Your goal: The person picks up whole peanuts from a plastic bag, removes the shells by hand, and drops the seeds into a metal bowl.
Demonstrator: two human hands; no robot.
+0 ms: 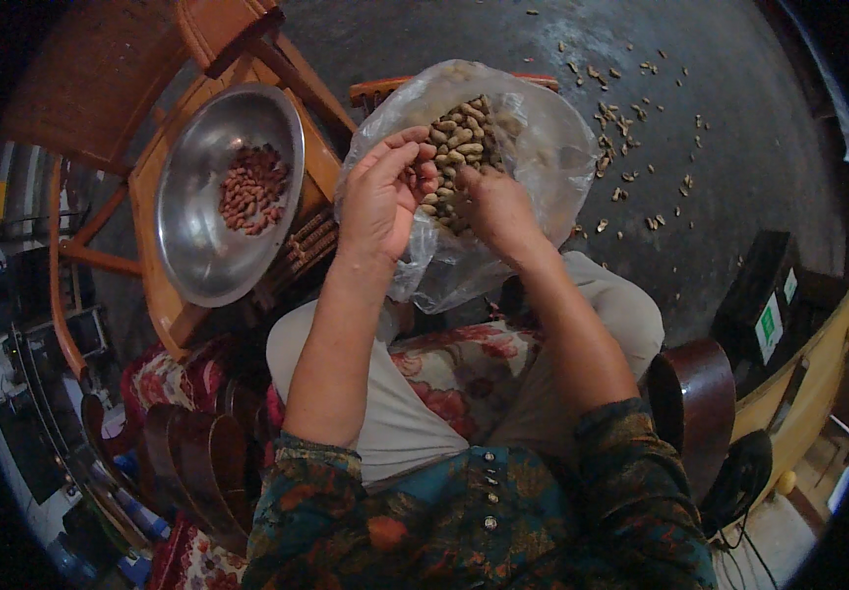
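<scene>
Before me a clear plastic bag (557,155) stands with its mouth spread wide, full of unshelled peanuts (466,127). My left hand (387,195) is over the bag's left side, palm turned inward and fingers curled around what look like a few reddish peanut kernels. My right hand (497,206) reaches down onto the peanuts from the right. Its fingertips are partly hidden, so whether they grip a peanut is unclear. To the left, a wide metal basin (196,214) holds a pile of shelled red-skinned peanut kernels (253,189).
Under the basin is a wooden chair (162,310). Scattered peanut shells (620,125) litter the dark floor (734,177) at right. A wooden drawer (808,383) with a black box (753,302) stands at far right. Curved armrests (692,413) flank my seat.
</scene>
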